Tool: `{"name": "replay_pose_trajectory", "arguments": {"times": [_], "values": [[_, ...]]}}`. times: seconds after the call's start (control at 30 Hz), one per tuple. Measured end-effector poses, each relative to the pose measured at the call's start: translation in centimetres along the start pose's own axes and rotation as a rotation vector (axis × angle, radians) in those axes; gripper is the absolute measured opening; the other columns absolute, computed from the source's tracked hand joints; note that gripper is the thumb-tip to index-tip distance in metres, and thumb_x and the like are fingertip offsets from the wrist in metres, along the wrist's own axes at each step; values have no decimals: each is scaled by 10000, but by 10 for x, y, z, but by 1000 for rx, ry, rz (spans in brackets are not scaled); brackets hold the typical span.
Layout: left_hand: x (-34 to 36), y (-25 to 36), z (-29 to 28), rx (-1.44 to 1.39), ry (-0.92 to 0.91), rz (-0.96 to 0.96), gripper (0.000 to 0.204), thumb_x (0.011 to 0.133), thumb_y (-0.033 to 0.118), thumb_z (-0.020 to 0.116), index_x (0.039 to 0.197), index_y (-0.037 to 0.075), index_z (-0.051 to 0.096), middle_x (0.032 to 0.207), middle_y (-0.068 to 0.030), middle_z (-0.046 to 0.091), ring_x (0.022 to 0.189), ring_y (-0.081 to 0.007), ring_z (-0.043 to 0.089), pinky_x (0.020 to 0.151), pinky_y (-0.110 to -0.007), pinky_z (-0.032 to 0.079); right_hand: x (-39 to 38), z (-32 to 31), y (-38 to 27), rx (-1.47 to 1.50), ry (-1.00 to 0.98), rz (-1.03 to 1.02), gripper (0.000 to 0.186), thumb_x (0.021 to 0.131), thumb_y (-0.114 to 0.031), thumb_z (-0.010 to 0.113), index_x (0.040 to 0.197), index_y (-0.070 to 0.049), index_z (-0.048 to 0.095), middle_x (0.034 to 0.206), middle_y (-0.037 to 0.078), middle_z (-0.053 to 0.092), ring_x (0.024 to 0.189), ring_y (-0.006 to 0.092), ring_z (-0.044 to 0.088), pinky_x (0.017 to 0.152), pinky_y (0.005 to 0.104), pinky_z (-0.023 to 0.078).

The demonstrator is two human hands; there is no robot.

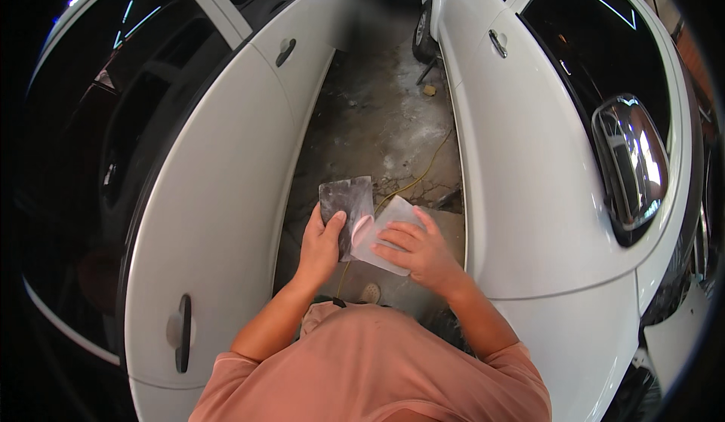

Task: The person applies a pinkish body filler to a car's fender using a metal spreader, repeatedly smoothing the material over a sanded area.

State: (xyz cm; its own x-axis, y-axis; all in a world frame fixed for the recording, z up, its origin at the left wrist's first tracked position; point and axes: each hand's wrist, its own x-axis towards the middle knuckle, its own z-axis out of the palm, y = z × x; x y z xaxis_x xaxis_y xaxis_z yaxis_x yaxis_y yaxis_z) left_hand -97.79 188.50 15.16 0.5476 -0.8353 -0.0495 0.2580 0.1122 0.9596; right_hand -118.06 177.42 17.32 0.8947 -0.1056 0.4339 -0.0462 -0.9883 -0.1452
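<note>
My left hand (321, 247) grips a dark, flat rectangular plate (347, 199) with pale smears on it, thumb on top. In my right hand (424, 252) is a whitish, translucent flat sheet like a spreader (391, 222), with the fingers laid across its face. Its left edge meets or overlaps the dark plate. A small mass of pink paste (362, 232) shows where the two meet. Both are held in front of my body, between two white cars.
A white car door panel (219, 173) runs along my left. Another white car (521, 180) stands on my right, its side mirror (630, 161) jutting out. A yellow cable (423, 177) crosses the cracked concrete floor (355, 120). Farther off lies a small yellowish block (430, 90) near a wheel (424, 33).
</note>
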Motion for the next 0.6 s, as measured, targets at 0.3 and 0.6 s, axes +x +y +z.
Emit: {"name": "replay_pose_trajectory", "arguments": {"times": [0.3, 0.6], "values": [[192, -17, 32, 232, 85, 107, 339, 1024, 194, 525, 1275, -33, 539, 991, -109, 679, 870, -152, 565, 813, -302, 478, 82, 49, 144, 129, -35, 57, 479, 745, -19, 636, 1183, -205, 688, 1288, -2, 628, 1260, 211, 552, 1135, 535, 329], [442, -19, 10, -97, 139, 86, 291, 1035, 170, 540, 1269, -5, 535, 1102, -90, 651, 990, -163, 603, 901, -316, 491, 238, 81, 317, 234, 134, 113, 610, 711, 77, 724, 1262, -172, 648, 1360, 141, 508, 1279, 378, 516, 1120, 556, 377]]}}
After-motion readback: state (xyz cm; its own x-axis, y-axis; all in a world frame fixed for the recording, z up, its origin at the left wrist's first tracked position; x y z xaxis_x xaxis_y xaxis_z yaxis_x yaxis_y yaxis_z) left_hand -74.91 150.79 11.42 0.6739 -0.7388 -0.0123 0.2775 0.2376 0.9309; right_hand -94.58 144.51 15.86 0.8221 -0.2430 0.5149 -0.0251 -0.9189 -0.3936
